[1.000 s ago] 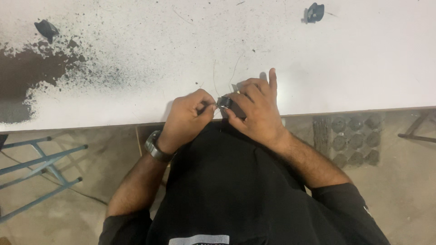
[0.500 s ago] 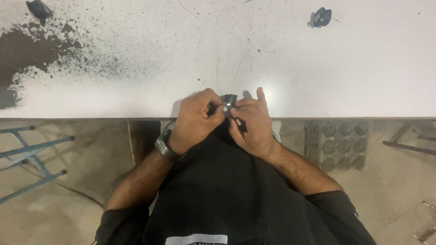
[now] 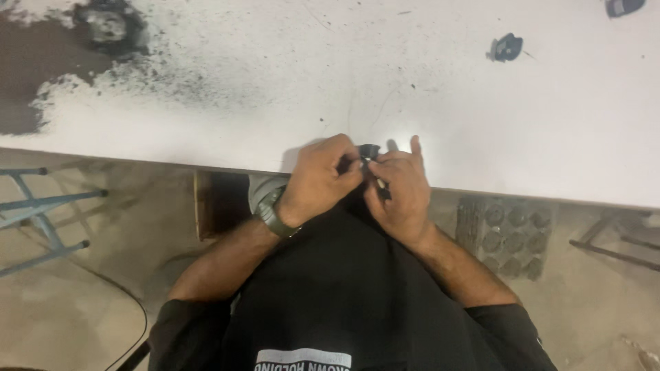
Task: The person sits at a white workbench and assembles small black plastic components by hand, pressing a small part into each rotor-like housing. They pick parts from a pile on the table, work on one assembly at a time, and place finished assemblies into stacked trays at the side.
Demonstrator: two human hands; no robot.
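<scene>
Fingers of our left hand (image 3: 320,180) and right hand (image 3: 402,192) pinch one small black part (image 3: 369,151) together at the white table's (image 3: 550,137) edge, both hands closed on it.

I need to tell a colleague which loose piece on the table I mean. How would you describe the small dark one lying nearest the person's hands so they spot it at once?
Start at the big white worktable and go to its far right part, beyond the person's right hand. There lies a small dark blue-black rounded part, alone on bare white. A similar dark piece sits further right, cut by the picture's top edge; this one shows whole.
</scene>
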